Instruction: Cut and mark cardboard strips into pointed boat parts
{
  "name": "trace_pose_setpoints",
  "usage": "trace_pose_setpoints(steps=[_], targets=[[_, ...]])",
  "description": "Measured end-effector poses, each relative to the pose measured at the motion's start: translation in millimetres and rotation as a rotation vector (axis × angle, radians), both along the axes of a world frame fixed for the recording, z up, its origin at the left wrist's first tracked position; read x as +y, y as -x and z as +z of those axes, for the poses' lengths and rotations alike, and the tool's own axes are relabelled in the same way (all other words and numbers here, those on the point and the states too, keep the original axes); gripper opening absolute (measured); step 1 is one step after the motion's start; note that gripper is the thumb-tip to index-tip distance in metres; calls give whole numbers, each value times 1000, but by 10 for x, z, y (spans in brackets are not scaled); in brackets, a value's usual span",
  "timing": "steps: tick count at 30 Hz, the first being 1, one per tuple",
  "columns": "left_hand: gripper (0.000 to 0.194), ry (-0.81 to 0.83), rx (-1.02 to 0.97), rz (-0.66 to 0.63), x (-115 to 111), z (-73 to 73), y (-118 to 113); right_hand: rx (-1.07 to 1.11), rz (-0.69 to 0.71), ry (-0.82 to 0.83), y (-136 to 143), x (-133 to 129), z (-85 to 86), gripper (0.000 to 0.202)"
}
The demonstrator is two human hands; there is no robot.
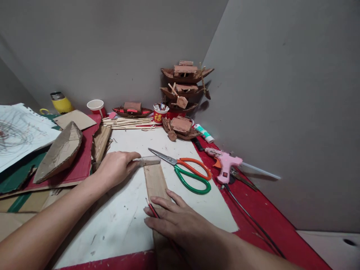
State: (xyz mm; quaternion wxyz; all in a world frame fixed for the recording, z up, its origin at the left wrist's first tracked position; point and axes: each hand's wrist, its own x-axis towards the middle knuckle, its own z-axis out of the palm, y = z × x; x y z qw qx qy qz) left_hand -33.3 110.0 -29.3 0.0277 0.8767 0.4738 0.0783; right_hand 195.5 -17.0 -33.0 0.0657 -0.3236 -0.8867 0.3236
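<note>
My left hand [119,167] pinches the end of what looks like a clear ruler [152,162], which lies across the far end of a brown cardboard strip [157,182]. Flat over the near part of this strip rests my right hand [176,217], fingers stretched forward. A red and black pencil [152,208] is tucked between its fingers, tip pointing away from me. Just right of the strip, scissors [180,167] with one orange and one green handle lie with their tips toward the ruler.
A pink glue gun [226,163] with its cord lies at right. Brown model boats [187,73] are stacked at the back, near thin sticks [129,123] and paper cups [96,108]. At left are a cardboard hull [60,153], scribbled paper [22,131] and a yellow bottle [62,103].
</note>
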Motion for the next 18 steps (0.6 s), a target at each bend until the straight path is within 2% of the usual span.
trace_pose_setpoints(steps=[14, 18], targets=[[32, 30, -79, -31, 41, -44, 20, 12, -9, 1, 12, 0, 14, 52], [30, 34, -74, -27, 38, -42, 18, 75, -15, -30, -7, -3, -66, 50]])
